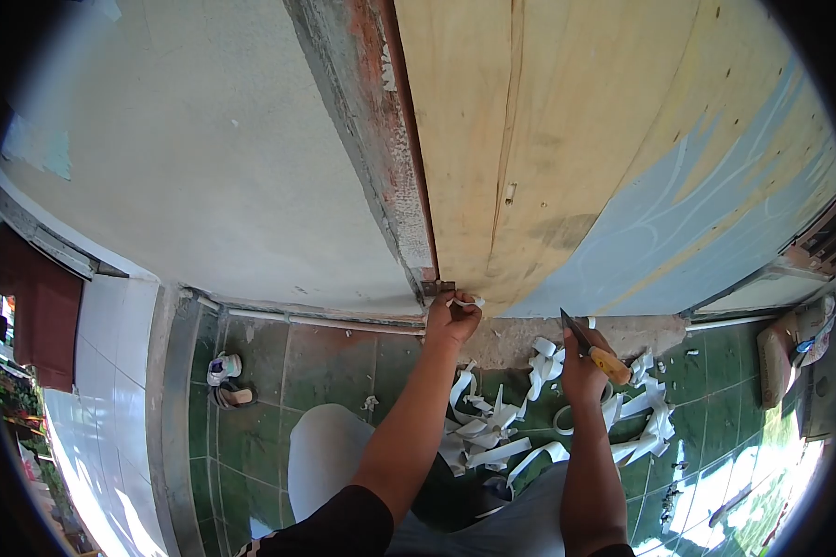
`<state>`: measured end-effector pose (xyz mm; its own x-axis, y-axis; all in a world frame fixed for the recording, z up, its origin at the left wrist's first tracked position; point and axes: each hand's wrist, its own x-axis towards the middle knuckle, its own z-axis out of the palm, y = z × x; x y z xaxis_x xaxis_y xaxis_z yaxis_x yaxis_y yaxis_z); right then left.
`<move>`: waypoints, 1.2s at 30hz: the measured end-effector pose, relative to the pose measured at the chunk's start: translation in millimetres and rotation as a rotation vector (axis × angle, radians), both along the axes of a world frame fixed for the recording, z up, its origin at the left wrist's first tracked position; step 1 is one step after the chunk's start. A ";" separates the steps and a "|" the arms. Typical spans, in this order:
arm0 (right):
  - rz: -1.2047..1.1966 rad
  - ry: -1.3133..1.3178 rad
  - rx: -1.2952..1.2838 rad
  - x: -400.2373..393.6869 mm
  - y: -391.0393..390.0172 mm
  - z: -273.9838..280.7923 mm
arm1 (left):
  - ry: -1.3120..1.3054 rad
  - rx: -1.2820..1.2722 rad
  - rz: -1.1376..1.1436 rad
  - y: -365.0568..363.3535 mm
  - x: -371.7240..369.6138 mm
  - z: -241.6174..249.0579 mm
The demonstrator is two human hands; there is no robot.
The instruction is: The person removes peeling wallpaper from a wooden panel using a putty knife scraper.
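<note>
My left hand (453, 320) is at the bottom corner of a wooden door panel (567, 121), next to a dark metal hinge (439, 288). Its fingers are pinched on a small white strip (472, 302). Lower and to the right, away from the door, my right hand (583, 371) grips a knife (607, 364) by its yellow handle, the dark pointed blade angled up and left. Peeled white strips (492, 429) lie curled in a heap on the floor between and beyond my forearms. Pale blue covering (641, 251) remains over the door's lower right part.
Green floor tiles (334, 371) run below a white wall (241, 186) and a chipped door frame (395, 139). A pair of shoes (232, 396) sits at left. A pale pipe (334, 322) follows the wall's foot. A bulky sack-like object (777, 357) stands at far right.
</note>
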<state>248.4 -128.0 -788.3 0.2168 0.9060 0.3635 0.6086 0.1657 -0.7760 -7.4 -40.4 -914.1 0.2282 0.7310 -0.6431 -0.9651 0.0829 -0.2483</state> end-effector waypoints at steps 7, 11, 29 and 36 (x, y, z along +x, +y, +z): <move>0.044 0.024 -0.064 0.6 0.6 -2.4 | 0.394 -0.179 -0.108 -55.7 25.6 -25.5; 0.050 0.010 -0.031 -5.3 1.2 4.7 | 0.821 -0.233 -0.517 -74.1 25.8 -85.3; 0.103 -0.008 0.063 -20.1 -2.6 14.1 | 0.325 0.176 0.100 -14.2 20.1 -33.7; 0.104 -0.007 0.045 -18.6 -1.1 12.4 | 0.390 0.120 0.228 -10.4 37.8 -35.8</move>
<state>229.8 -129.1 -775.9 0.1195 0.9064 0.4051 0.5915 0.2627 -0.7623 30.4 -50.8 -949.9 -0.1887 0.8091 -0.5565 -0.9815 -0.1360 0.1350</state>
